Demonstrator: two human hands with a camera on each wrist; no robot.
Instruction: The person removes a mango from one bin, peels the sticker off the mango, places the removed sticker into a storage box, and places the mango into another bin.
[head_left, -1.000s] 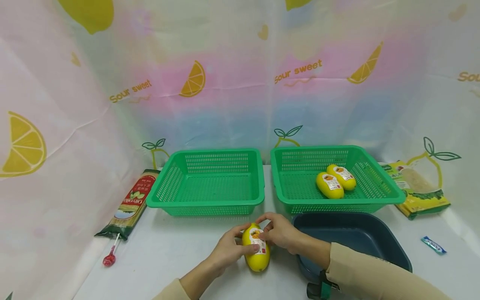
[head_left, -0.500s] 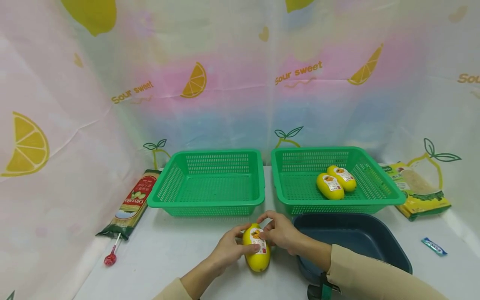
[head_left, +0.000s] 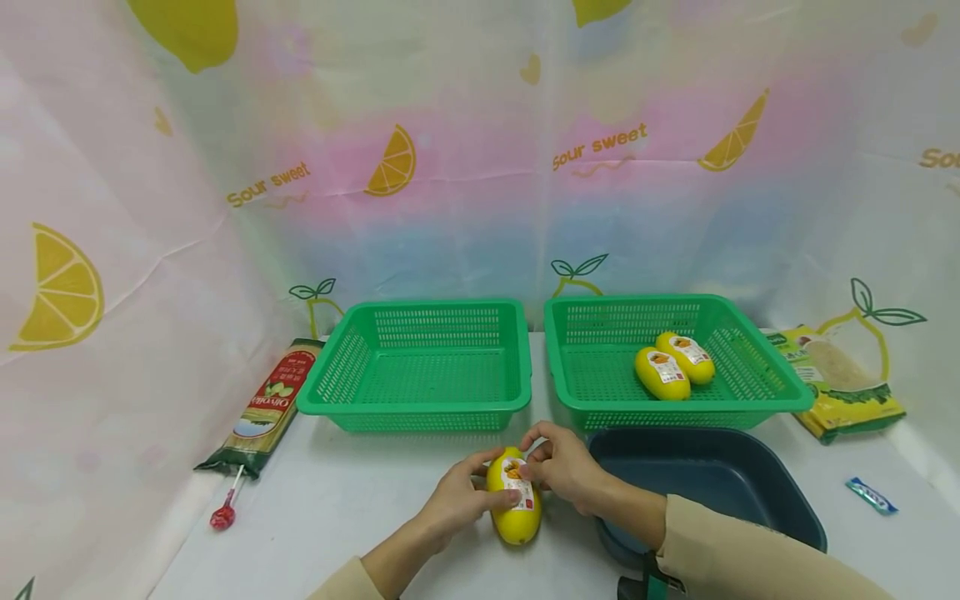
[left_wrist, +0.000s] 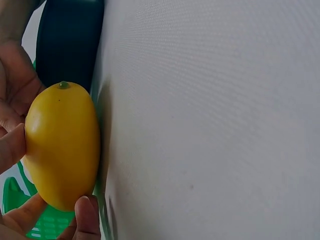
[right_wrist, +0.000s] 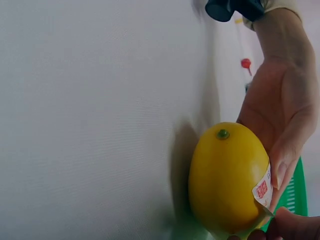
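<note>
A yellow melon-like fruit [head_left: 516,521] with a printed label [head_left: 517,483] rests on the white table in front of me. My left hand [head_left: 463,500] grips it from the left, thumb across the lower part of the label. From the right, my right hand [head_left: 562,468] pinches the label's upper right edge between thumb and finger. In the right wrist view an edge of the label [right_wrist: 262,190] stands away from the skin of the fruit [right_wrist: 225,175]. The fruit's green stem end [left_wrist: 63,85] shows in the left wrist view.
Behind stand two green baskets; the right basket [head_left: 600,358] holds two more labelled yellow fruits [head_left: 662,373], and the left basket [head_left: 435,375] has none. A dark blue basin [head_left: 705,467] sits under my right forearm. A red packet [head_left: 277,383], lollipop [head_left: 223,517], yellow bag [head_left: 847,392] and small wrapper [head_left: 872,496] lie around.
Both hands keep the same hold on the fruit and label. The whole head view has shifted very slightly; nothing else has visibly moved.
</note>
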